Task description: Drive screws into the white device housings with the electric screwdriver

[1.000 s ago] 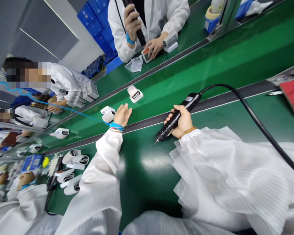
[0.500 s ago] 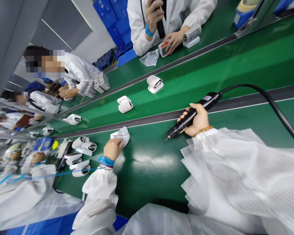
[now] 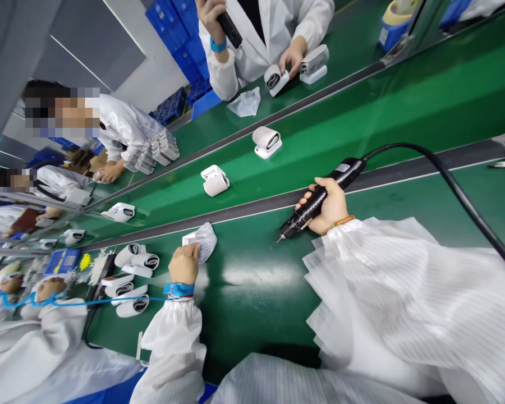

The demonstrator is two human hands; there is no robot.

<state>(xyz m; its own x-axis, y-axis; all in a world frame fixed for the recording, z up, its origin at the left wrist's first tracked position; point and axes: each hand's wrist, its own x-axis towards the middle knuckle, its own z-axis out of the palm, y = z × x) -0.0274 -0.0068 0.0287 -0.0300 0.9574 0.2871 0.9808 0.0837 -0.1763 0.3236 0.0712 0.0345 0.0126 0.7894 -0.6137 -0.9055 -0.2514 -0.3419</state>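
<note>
My right hand (image 3: 330, 209) is wrapped around a black electric screwdriver (image 3: 317, 202). Its bit points down and left, above the green bench. A thick black cable runs from the tool's back end off to the right. My left hand (image 3: 184, 264), with a blue wrist strap, is at a clear plastic bag (image 3: 207, 242) of small silvery pieces lying in a white holder. The fingers are bent together at the bag's edge. Whatever is between their tips is hidden.
White devices with rolled grey cuffs (image 3: 137, 259) lie left of my left hand. More devices (image 3: 216, 180) stand on the green conveyor (image 3: 353, 118). Across it a co-worker's hand (image 3: 293, 56) touches another device. Other people sit to the left. A blue coiled cord (image 3: 109, 301) extends leftward.
The view has shifted slightly. My left hand stays at the bag, and my right hand still holds the screwdriver. Across the conveyor, the co-worker has turned a device and lowered a dark tool.
</note>
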